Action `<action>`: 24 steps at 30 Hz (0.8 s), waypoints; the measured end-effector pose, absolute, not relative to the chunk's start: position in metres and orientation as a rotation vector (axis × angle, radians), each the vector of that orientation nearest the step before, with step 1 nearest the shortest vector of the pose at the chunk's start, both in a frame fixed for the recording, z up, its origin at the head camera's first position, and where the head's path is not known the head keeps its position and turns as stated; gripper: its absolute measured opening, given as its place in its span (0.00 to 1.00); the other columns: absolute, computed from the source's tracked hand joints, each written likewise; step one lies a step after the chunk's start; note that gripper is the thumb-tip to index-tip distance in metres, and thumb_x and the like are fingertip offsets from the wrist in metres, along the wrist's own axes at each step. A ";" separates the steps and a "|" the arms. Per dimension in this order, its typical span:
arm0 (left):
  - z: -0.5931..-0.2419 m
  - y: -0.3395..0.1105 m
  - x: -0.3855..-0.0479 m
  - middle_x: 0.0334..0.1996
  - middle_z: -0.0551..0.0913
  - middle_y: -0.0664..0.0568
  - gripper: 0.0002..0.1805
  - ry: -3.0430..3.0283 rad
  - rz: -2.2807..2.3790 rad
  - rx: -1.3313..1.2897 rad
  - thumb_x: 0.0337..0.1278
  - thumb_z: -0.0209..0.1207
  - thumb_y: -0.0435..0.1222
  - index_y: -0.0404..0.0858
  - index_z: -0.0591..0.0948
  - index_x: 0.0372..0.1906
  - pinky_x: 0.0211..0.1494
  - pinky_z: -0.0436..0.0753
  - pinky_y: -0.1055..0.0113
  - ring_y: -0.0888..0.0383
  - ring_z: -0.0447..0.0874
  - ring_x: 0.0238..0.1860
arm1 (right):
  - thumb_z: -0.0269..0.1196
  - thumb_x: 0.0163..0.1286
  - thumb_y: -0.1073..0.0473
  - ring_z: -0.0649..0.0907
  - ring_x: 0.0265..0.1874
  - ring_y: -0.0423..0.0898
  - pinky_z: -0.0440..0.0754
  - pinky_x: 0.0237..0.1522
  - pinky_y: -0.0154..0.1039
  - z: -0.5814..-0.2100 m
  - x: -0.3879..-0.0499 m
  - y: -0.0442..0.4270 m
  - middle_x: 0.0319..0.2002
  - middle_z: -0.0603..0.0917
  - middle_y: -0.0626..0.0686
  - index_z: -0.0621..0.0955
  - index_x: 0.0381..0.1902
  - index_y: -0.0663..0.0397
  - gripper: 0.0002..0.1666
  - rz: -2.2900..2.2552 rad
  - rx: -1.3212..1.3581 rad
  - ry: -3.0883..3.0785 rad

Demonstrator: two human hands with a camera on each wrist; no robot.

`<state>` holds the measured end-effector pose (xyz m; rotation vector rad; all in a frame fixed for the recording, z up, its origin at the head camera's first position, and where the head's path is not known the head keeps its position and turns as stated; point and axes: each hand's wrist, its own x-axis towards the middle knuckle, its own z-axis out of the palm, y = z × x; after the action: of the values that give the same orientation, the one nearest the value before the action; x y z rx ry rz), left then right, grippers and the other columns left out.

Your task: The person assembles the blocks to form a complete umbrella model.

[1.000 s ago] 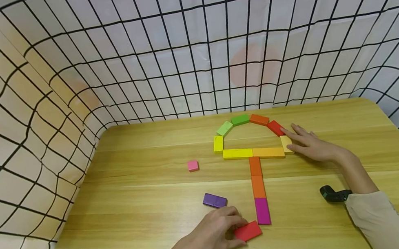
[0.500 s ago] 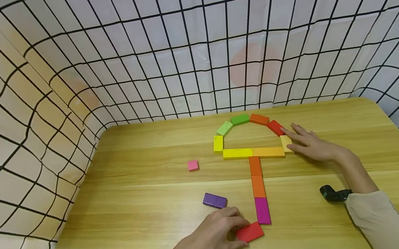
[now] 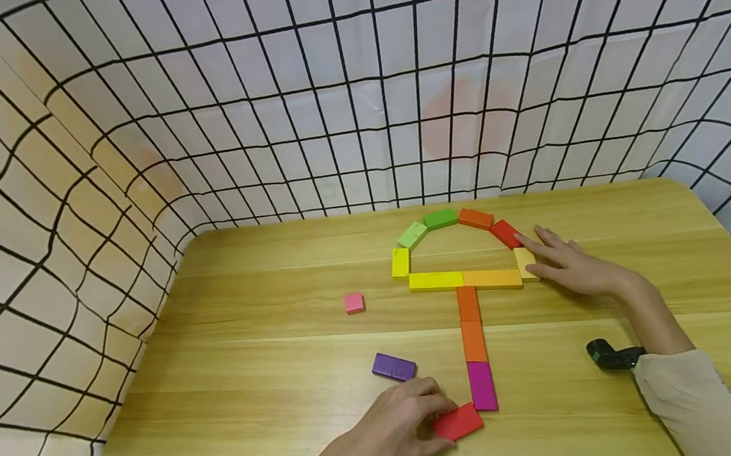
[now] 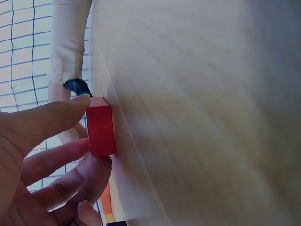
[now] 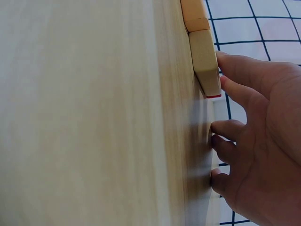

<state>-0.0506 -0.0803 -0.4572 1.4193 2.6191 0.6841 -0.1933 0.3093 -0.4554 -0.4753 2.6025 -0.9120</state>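
Between its thumb and fingers my left hand (image 3: 397, 421) pinches a red block (image 3: 457, 422); the left wrist view shows the same red block (image 4: 101, 129) close to the tabletop. The block lies slantwise at the near end of a magenta block (image 3: 482, 386), almost touching its corner. Above that run two orange blocks (image 3: 473, 341) in a column, up to a yellow block (image 3: 435, 281) and a light orange block (image 3: 492, 280). My right hand (image 3: 569, 265), fingers spread, touches the cream block (image 3: 526, 264) and the red arc block (image 3: 505, 234) beside it.
An arc of blocks, including a green block (image 3: 440, 219), curves above the row. Left of the column lie a purple block (image 3: 393, 367) and a small pink block (image 3: 354, 304). A black-gridded white sheet (image 3: 352, 109) rises behind the wooden table (image 3: 252, 361).
My left hand has shifted the red block slightly to the right, and its angle has changed a little. The right hand stays where it was.
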 end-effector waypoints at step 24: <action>-0.458 -0.080 -0.051 0.40 0.84 0.59 0.17 2.659 0.674 1.424 0.55 0.76 0.44 0.44 0.89 0.47 0.41 0.64 0.92 0.73 0.74 0.38 | 0.52 0.82 0.44 0.35 0.81 0.71 0.30 0.76 0.75 -0.458 -0.195 0.310 0.82 0.36 0.71 0.50 0.85 0.51 0.43 -0.907 -0.481 2.602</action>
<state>-0.0506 -0.0802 -0.4575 1.4237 2.6589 0.6743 -0.1945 0.3105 -0.4581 -0.4813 2.6017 -0.9065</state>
